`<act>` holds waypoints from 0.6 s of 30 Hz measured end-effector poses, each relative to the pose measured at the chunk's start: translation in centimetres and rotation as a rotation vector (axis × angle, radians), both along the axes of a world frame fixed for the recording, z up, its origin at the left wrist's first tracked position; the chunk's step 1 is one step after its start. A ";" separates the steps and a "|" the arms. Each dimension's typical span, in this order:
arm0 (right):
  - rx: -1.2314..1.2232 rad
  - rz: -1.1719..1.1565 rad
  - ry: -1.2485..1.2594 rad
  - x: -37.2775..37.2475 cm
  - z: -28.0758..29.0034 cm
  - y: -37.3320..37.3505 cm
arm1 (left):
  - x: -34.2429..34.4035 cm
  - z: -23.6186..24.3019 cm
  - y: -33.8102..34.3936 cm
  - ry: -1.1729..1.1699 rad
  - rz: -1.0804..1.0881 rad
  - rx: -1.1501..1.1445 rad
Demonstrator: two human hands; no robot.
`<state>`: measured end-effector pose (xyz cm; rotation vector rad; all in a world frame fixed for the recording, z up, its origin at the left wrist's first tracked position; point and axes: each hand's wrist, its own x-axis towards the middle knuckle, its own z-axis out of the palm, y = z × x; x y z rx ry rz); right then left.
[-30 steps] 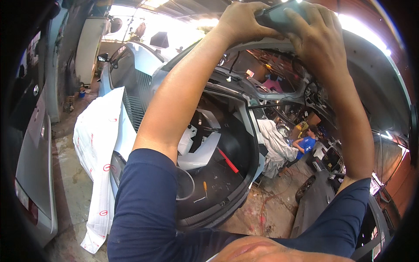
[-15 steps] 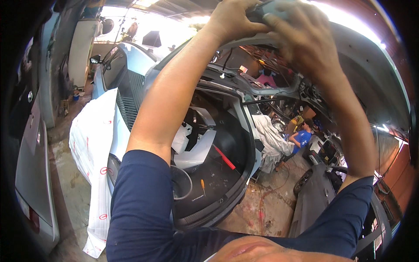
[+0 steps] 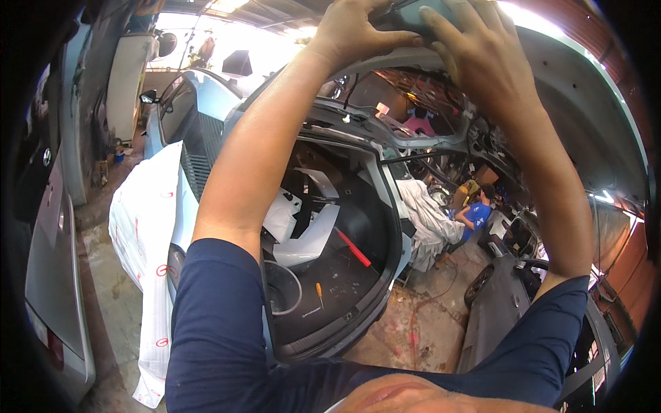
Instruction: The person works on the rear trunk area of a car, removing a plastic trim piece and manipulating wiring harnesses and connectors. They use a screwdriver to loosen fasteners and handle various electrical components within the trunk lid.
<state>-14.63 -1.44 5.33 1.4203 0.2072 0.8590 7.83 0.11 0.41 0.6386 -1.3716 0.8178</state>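
Note:
Both my arms reach up to the top of the head view, where a raised dark panel with a pale blue edge point(image 3: 585, 103) arches over the car. My left hand point(image 3: 351, 34) is at a blue-grey part point(image 3: 408, 16), its thumb stretched out along it and its other fingertips cut off by the frame. My right hand point(image 3: 485, 58) lies against the same part from the other side, fingers spread. Below is the car's open cargo area, holding white trim pieces point(image 3: 313, 241), a red bar point(image 3: 353, 248), an orange-handled screwdriver point(image 3: 319, 294) and a small wrench point(image 3: 313, 312).
White printed masking sheet point(image 3: 148, 220) hangs over the car's left side. A silver car point(image 3: 55, 255) stands at far left, a dark grey car point(image 3: 492, 310) at right. Beyond a draped grey cloth point(image 3: 423, 220), a person in blue point(image 3: 475, 217) sits. A hose point(image 3: 413, 323) crosses the floor.
My right hand, blurred before, is now sharp, with its fingers spread on the part. My left hand and forearm have shifted slightly left.

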 end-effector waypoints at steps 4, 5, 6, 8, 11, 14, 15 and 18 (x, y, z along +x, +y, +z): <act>-0.043 0.092 0.026 0.1 -0.1 0.3 | 0.5 -0.4 -0.2 -0.071 0.014 -0.107; -0.069 0.117 0.031 0.0 -0.8 0.4 | 0.8 -1.0 -0.2 -0.109 0.087 -0.185; -0.096 0.144 0.037 0.0 -1.3 0.3 | 1.1 -1.6 -0.1 -0.146 0.161 -0.263; -0.087 0.251 0.029 -0.7 -2.9 -2.7 | 0.3 -4.8 -0.3 -0.154 0.391 -0.278; -0.045 0.422 0.126 -1.6 -6.0 -6.4 | -1.7 -10.4 -1.0 -0.116 0.412 -0.327; 0.031 0.554 0.267 -3.0 -8.9 -8.3 | -2.6 -13.2 -1.2 -0.112 0.383 -0.422; 0.052 0.582 0.316 -3.5 -9.4 -8.6 | -2.9 -13.7 -1.3 -0.121 0.386 -0.459; 0.092 0.678 0.407 -3.7 -10.8 -8.8 | -3.4 -15.2 -1.7 -0.019 0.322 -0.464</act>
